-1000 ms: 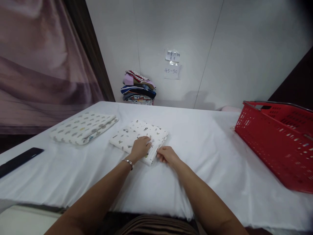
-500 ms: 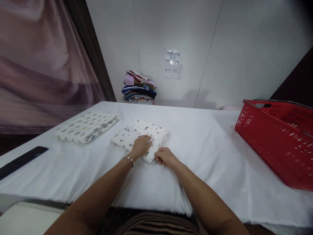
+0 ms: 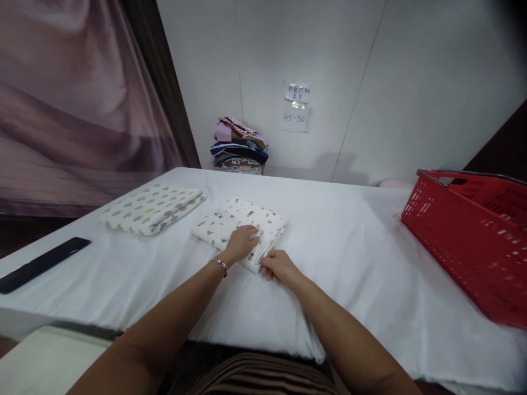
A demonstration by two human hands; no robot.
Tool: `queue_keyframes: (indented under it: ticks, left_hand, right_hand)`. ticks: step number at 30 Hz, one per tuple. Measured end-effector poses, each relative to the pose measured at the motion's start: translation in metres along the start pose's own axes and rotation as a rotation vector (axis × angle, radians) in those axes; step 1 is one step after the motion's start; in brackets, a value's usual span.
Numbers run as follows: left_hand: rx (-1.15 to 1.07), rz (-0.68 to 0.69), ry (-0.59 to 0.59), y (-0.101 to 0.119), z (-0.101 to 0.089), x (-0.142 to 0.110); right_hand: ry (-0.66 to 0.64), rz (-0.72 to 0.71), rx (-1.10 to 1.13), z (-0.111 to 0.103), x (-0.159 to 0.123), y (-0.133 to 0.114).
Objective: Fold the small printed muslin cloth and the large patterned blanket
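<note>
In front of me a white cloth (image 3: 224,225) with a small grey and coloured print lies folded on the table. My left hand (image 3: 242,243), with a bracelet on its wrist, rests on top of it with fingers stretched out. At the cloth's near right corner, my right hand (image 3: 280,267) has its fingers pinched on the folded edge. To the left sits another folded cloth (image 3: 150,208), white with grey cloud shapes, apart from both hands.
A red plastic basket (image 3: 465,236) stands on the white-covered table (image 3: 337,230) at the right. A black flat object (image 3: 45,263) lies near the left edge. Behind the table is a stack of folded fabrics (image 3: 239,145) against the wall, below paper signs (image 3: 295,118).
The view has shifted slightly, so everything sits a little differently in the picture. Both hands keep their places on the folded cloth, the right still at its corner.
</note>
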State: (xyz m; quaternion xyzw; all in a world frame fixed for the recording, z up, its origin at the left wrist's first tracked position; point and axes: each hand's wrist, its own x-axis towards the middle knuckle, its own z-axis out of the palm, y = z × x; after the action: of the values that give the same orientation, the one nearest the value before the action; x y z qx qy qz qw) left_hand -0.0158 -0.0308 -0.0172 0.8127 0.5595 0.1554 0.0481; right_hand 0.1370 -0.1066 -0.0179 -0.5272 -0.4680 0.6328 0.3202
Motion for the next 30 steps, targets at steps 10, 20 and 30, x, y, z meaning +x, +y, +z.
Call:
queue_keyframes:
  ticks: [10,20,30]
  left_hand:
    - [0.061,-0.046,-0.001,0.004,0.001,-0.004]
    - [-0.007,0.009,0.038,0.019,0.001,0.008]
    - [-0.035,0.076,0.033,0.019,0.018,0.01]
  right_hand:
    - [-0.057,0.028,-0.01,-0.002,-0.003,0.0]
    - [0.072,-0.013,0.193,-0.002,0.015,0.002]
    - [0.217,-0.041,0.213,-0.011,0.034,-0.001]
